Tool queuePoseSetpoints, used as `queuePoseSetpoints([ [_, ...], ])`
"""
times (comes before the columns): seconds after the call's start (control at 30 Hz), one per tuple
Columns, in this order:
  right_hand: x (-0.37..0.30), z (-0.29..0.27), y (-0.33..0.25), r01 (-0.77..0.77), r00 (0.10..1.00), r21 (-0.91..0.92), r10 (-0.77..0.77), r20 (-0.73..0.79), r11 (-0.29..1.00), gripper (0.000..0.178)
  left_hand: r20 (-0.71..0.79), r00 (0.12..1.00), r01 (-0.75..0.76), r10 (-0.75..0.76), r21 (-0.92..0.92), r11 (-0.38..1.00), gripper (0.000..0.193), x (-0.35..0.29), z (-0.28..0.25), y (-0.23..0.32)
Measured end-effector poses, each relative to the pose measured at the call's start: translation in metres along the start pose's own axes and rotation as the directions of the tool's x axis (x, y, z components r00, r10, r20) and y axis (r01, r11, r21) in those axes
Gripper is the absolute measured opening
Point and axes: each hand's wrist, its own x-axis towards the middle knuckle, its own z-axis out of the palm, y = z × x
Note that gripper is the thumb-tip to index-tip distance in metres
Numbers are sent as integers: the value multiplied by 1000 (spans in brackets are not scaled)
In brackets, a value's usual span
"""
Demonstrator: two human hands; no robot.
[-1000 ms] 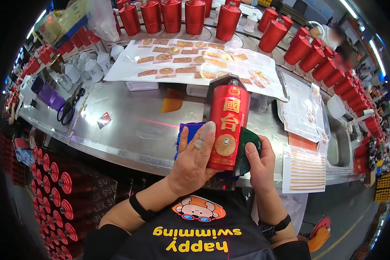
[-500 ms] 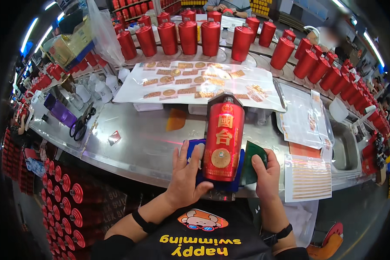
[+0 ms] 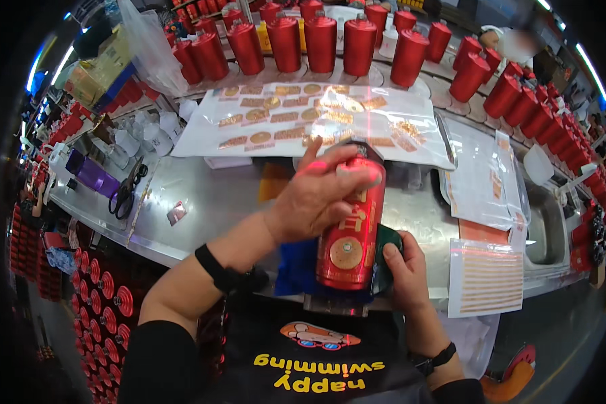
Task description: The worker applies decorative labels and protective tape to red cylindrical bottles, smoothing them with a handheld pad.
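A red bottle (image 3: pixel 347 259) with gold characters and a round gold emblem lies tilted in front of me on a dark rest, over a blue cloth (image 3: pixel 293 269). Across its upper part reaches my left hand (image 3: pixel 313 198), fingers stretched out and spread; whether they press on the surface I cannot tell. That hand hides the neck and the upper characters. My right hand (image 3: pixel 409 273) pinches a flat dark-green scraper (image 3: pixel 384 249) between thumb and fingers, right beside the bottle's lower right side. Red laser light falls on my left fingers.
Behind the bottle lies a white sheet (image 3: pixel 202 131) with gold stickers. Several red bottles (image 3: pixel 320 47) stand on a curved conveyor beyond. Scissors (image 3: pixel 124 192) and a purple container (image 3: pixel 91 175) are at left; sticker sheets (image 3: pixel 485 276) and a sink (image 3: pixel 545 229) at right.
My left hand has moved up and right from the bottle's lower left side to over its upper part. My right hand keeps the green scraper near the bottle. The view has shifted slightly.
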Motion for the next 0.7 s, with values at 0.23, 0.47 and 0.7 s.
queuePoseSetpoints([
  [0.23, 0, 0, -11, -13, 1000, 72, 15, -22, 997, 23, 41, 999, -29, 28, 23, 999, 49, 10, -1, 15],
  [0.47, -28, -50, -35, 278, 926, -484, -366, -96, 830, 32, -11, 998, 60, -59, 54, 997, 78, -62, 15, 55],
  [0.7, -79, -175, -73, 24, 815, -999, -579, -4, 41, 32, -102, 884, 451, -457, -77, 889, 98, -94, 38, 70],
])
